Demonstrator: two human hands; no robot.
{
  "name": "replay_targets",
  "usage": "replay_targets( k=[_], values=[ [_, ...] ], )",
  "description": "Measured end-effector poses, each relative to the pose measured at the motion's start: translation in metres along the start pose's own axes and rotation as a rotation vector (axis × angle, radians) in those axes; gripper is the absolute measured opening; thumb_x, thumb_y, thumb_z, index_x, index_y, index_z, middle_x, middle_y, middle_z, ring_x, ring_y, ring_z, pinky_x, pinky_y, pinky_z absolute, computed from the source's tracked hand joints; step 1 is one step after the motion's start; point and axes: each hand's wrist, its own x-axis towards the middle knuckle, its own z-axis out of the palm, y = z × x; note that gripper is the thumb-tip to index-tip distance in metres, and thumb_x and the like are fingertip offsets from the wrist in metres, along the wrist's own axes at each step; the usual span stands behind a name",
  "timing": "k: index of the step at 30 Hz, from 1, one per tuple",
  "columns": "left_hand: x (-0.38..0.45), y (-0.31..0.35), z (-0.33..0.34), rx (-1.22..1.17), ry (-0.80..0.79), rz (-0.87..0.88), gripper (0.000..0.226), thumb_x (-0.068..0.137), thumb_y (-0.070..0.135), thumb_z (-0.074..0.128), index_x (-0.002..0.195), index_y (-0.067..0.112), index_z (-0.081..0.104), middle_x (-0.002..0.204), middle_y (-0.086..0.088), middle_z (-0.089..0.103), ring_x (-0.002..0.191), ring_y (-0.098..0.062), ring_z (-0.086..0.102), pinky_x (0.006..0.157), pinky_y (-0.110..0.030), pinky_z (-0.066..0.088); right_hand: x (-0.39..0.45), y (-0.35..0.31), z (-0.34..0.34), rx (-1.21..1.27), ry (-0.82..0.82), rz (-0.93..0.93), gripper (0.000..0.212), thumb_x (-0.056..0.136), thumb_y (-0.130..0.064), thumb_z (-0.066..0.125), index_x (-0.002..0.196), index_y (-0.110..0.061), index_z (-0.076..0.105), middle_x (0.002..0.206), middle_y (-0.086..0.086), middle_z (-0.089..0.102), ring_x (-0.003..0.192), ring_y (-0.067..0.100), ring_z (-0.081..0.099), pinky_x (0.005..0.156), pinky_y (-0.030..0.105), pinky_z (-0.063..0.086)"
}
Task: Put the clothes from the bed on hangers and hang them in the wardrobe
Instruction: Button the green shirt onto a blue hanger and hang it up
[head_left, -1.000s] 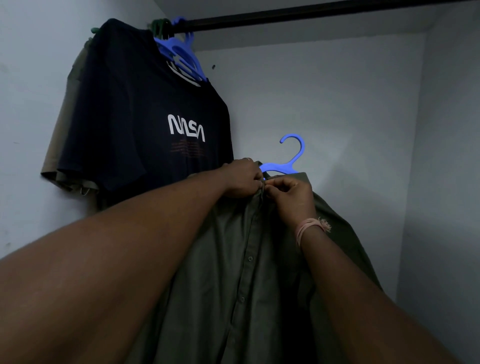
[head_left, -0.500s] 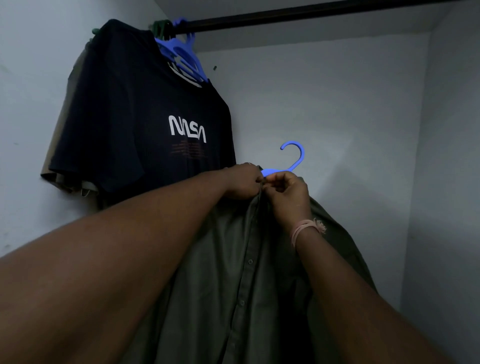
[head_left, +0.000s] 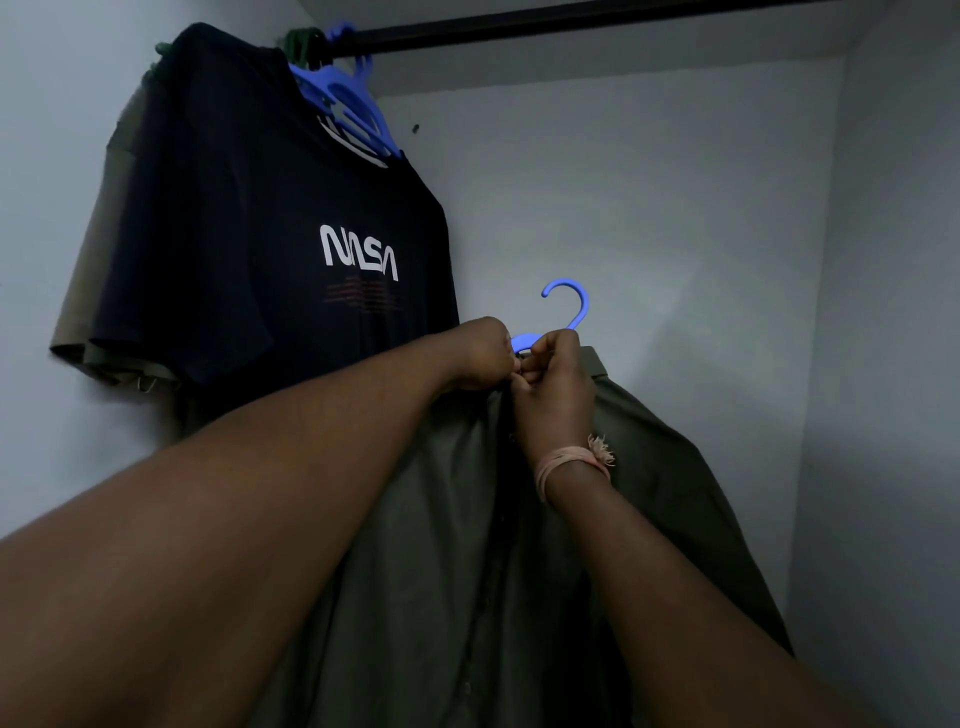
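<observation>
While both hands stay at the collar as a second ago, the left hand (head_left: 480, 356) and right hand (head_left: 553, 384) pinch the green shirt (head_left: 441, 571) closed; the hanger (head_left: 569, 306), just above the fingers, sits slightly higher, not yet on the rail (head_left: 571, 23).

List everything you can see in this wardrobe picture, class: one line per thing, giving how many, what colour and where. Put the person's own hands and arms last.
rail: 1, black, across the top of the wardrobe
T-shirt: 1, dark navy with white NASA print, hanging at the rail's left end
tan garment: 1, khaki, hanging behind the T-shirt against the left wall
hangers on the rail: several, blue, at least one green, bunched at the left end
shirt: 1, olive green, buttoned front, held up below the rail
hanger: 1, blue, inside the shirt's collar, hook free of the rail
wristband: 1, pink, on the right wrist
left hand: 1, pinching the shirt's collar
right hand: 1, pinching the collar beside it
</observation>
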Motion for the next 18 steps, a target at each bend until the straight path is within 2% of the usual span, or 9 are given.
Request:
replay_targets(
  k=[3, 5, 8, 11, 14, 16, 18],
  values=[
    [-0.001, 0.000, 0.002, 0.010, 0.025, -0.006, 0.022, 0.093, 0.009, 0.055, 0.098, -0.005, 0.071, 0.103, -0.025, 0.071, 0.074, -0.024, 0.055, 0.066, -0.033, 0.044, 0.003, -0.004, 0.000, 0.003, 0.052, 0.049, 0.017, 0.084, 0.003, 0.057, 0.094, -0.009, 0.051, 0.078, 0.001, 0.063, 0.068, 0.008, 0.057, 0.060, 0.008, 0.041],
    [-0.002, 0.001, 0.004, 0.030, 0.043, -0.010, 0.022, 0.092, 0.008, 0.054, 0.098, -0.005, 0.070, 0.102, -0.024, 0.071, 0.074, -0.025, 0.056, 0.067, -0.033, 0.044, 0.006, -0.005, 0.000, 0.005, 0.021, 0.085, 0.018, 0.086, 0.004, 0.054, 0.098, -0.009, 0.052, 0.079, -0.001, 0.061, 0.070, 0.007, 0.057, 0.062, 0.006, 0.041],
    [-0.002, 0.000, 0.007, 0.061, 0.036, -0.022, 0.020, 0.094, 0.011, 0.057, 0.100, -0.003, 0.071, 0.100, -0.021, 0.071, 0.077, -0.024, 0.058, 0.070, -0.034, 0.045, 0.011, -0.005, -0.002, -0.031, -0.081, 0.149, 0.020, 0.088, 0.001, 0.054, 0.105, -0.010, 0.053, 0.082, -0.004, 0.060, 0.074, 0.008, 0.058, 0.065, 0.014, 0.043],
    [-0.002, 0.001, 0.005, 0.121, 0.027, -0.035, 0.019, 0.097, 0.018, 0.059, 0.094, 0.001, 0.068, 0.087, -0.013, 0.067, 0.077, -0.022, 0.057, 0.066, -0.031, 0.044, 0.010, -0.003, -0.004, -0.127, -0.150, 0.075, 0.019, 0.090, 0.002, 0.052, 0.106, -0.009, 0.053, 0.080, -0.009, 0.054, 0.071, 0.001, 0.052, 0.061, 0.005, 0.040],
    [-0.004, 0.008, -0.001, 0.140, 0.037, -0.055, 0.028, 0.097, 0.029, 0.063, 0.080, 0.009, 0.057, 0.076, -0.006, 0.056, 0.070, -0.019, 0.052, 0.057, -0.028, 0.039, 0.010, 0.001, -0.006, -0.184, -0.146, 0.002, 0.021, 0.090, 0.003, 0.051, 0.108, -0.009, 0.053, 0.083, -0.007, 0.055, 0.073, 0.002, 0.052, 0.060, 0.001, 0.038],
    [-0.007, 0.009, -0.007, 0.099, 0.024, -0.061, 0.026, 0.095, 0.028, 0.066, 0.087, 0.004, 0.063, 0.077, -0.008, 0.057, 0.068, -0.020, 0.051, 0.059, -0.029, 0.040, 0.009, 0.002, -0.008, -0.170, -0.130, -0.001, 0.022, 0.090, 0.003, 0.052, 0.108, -0.008, 0.055, 0.085, -0.006, 0.057, 0.074, 0.002, 0.053, 0.061, 0.001, 0.037],
    [-0.009, 0.006, -0.011, 0.032, 0.004, -0.062, 0.024, 0.091, 0.025, 0.069, 0.093, 0.001, 0.070, 0.079, -0.011, 0.061, 0.068, -0.022, 0.052, 0.063, -0.031, 0.041, 0.007, 0.002, -0.009, -0.152, -0.111, -0.017, 0.018, 0.089, 0.002, 0.055, 0.104, -0.008, 0.057, 0.081, -0.011, 0.053, 0.072, 0.000, 0.052, 0.062, 0.000, 0.037]
  ],
)
